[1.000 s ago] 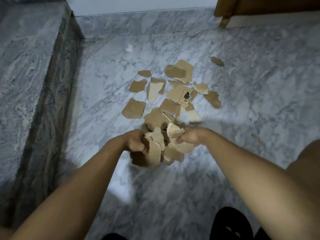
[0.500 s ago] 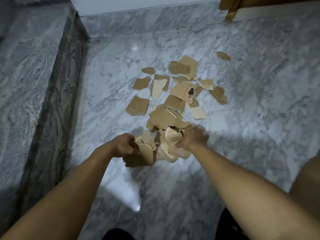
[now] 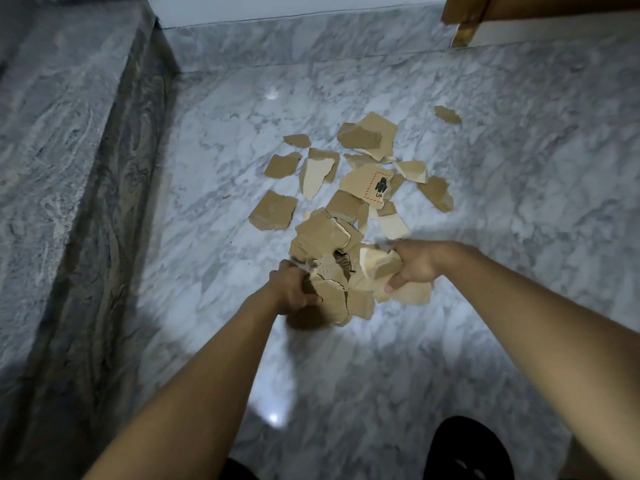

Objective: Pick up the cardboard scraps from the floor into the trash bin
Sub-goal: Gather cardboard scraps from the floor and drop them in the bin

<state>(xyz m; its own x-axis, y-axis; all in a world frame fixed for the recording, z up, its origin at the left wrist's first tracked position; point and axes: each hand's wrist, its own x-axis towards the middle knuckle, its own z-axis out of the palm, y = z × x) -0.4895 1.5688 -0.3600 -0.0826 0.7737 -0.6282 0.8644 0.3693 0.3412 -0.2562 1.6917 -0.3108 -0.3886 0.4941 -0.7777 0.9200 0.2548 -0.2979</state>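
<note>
I see a grey-white marble floor (image 3: 519,271), glossy with glare spots. Torn cardboard scraps (image 3: 367,136) lie scattered and overlapping around its middle, a printed piece (image 3: 375,187) among them. A lone scrap (image 3: 447,114) sits apart, toward the far right corner near a wooden leg (image 3: 465,32).

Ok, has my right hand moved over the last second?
Yes. The right hand, gripping scraps, has shifted rightward: it was almost directly below the printed scrap and now sits clearly off to that scrap's right.
</note>
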